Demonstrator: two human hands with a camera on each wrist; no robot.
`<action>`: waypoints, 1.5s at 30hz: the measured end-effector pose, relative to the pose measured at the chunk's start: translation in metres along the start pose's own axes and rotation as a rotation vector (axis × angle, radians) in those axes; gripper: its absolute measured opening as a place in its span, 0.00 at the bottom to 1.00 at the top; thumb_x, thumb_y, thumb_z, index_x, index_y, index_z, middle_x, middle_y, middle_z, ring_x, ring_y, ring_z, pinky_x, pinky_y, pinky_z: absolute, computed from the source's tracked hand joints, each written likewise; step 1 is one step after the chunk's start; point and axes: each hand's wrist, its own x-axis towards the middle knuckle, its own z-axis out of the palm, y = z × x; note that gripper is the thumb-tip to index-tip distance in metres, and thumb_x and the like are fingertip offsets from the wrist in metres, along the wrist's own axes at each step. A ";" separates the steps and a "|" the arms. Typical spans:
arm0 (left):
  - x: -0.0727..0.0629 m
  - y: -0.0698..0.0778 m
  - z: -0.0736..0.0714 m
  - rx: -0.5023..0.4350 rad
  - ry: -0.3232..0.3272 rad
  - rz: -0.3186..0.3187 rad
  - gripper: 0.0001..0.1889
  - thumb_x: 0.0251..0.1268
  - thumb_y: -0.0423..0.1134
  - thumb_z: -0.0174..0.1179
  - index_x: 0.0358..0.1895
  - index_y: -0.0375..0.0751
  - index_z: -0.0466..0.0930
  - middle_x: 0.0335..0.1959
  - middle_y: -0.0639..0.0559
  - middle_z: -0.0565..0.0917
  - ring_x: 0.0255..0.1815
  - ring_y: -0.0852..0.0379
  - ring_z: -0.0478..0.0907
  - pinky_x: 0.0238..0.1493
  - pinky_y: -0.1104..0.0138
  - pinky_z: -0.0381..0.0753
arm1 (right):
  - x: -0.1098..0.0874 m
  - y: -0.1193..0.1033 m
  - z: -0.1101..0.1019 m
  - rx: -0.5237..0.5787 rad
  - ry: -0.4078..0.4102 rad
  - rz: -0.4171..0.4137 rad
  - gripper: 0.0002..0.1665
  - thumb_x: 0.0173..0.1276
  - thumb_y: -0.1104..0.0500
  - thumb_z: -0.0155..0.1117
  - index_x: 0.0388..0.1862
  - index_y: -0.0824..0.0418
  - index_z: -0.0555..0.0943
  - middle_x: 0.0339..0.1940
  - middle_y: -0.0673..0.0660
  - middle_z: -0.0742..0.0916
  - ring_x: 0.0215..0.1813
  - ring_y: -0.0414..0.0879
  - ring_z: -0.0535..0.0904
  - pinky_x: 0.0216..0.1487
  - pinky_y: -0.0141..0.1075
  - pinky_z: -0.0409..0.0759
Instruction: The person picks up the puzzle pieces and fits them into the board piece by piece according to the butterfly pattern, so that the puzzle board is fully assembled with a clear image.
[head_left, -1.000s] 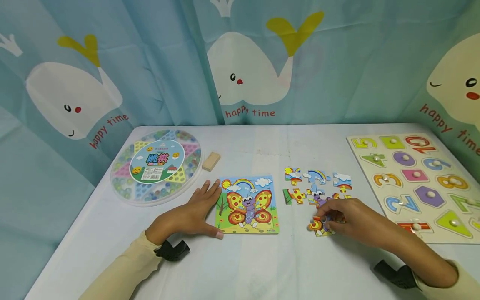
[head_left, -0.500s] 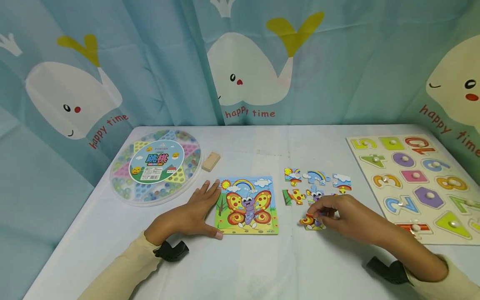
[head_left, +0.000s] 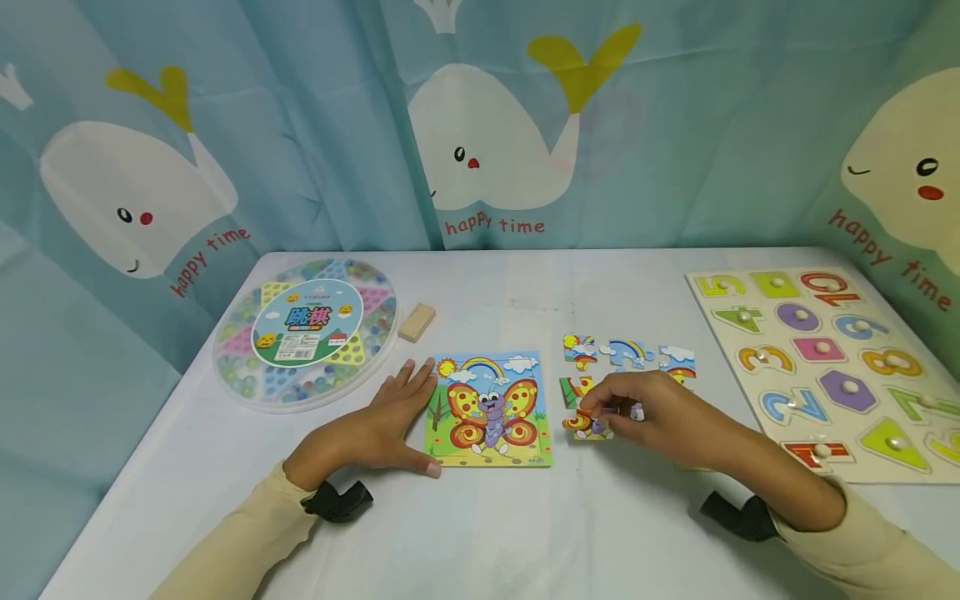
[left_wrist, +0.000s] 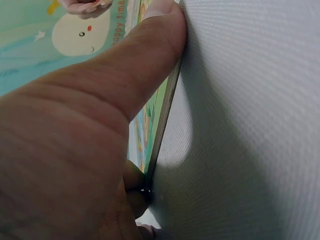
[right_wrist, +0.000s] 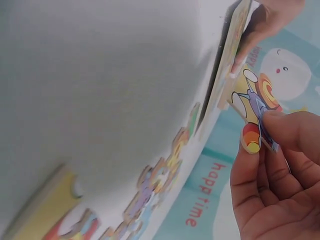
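Note:
My right hand (head_left: pixel 652 412) pinches a jigsaw piece (right_wrist: pixel 257 102) between thumb and fingers, raised above the table in the right wrist view. The piece shows a red-orange wing swirl and purple body. My left hand (head_left: pixel 382 425) rests spread at the left edge of a square butterfly puzzle board (head_left: pixel 491 450), its thumb along the lower left corner. Loose pieces lie right of the board: a sun piece (head_left: pixel 580 348), a rainbow piece (head_left: pixel 627 353), a cloud piece (head_left: pixel 677 360) and a green-edged piece (head_left: pixel 572 392). My right hand covers others.
A round Chinese checkers box (head_left: pixel 307 333) with marbles stands at the left, a small wooden block (head_left: pixel 417 322) beside it. A knobbed number-and-shape board (head_left: pixel 757 383) lies at the right. Behind the table hangs a blue whale curtain (head_left: pixel 337 167).
My right hand has lifted the wing piece and carried it left, from below the loose pieces toward the board. My left hand stays in place at the board's edge.

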 end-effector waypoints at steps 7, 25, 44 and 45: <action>-0.001 -0.001 0.000 -0.003 0.002 0.013 0.65 0.46 0.62 0.73 0.78 0.36 0.39 0.79 0.48 0.31 0.76 0.46 0.22 0.73 0.49 0.31 | 0.009 -0.003 0.004 0.028 -0.006 -0.027 0.17 0.61 0.75 0.65 0.42 0.55 0.84 0.34 0.43 0.85 0.32 0.37 0.78 0.33 0.31 0.79; 0.000 -0.001 -0.002 -0.004 -0.005 0.035 0.65 0.47 0.62 0.72 0.78 0.36 0.38 0.79 0.48 0.31 0.76 0.46 0.22 0.73 0.48 0.31 | 0.033 -0.017 0.025 0.113 -0.042 -0.056 0.13 0.63 0.74 0.64 0.44 0.61 0.83 0.35 0.45 0.85 0.35 0.38 0.80 0.38 0.32 0.81; 0.000 -0.003 -0.001 0.003 0.004 0.045 0.65 0.47 0.63 0.72 0.78 0.34 0.38 0.79 0.46 0.31 0.76 0.44 0.23 0.73 0.47 0.32 | 0.060 -0.039 0.051 0.241 -0.056 0.021 0.10 0.66 0.73 0.61 0.44 0.66 0.83 0.33 0.51 0.85 0.29 0.41 0.82 0.33 0.33 0.82; 0.000 -0.003 -0.001 0.004 0.004 0.044 0.65 0.47 0.63 0.72 0.78 0.34 0.38 0.79 0.47 0.31 0.76 0.44 0.23 0.73 0.47 0.32 | 0.061 -0.039 0.053 0.237 -0.059 0.020 0.11 0.66 0.73 0.61 0.44 0.65 0.83 0.33 0.51 0.85 0.29 0.41 0.82 0.33 0.32 0.82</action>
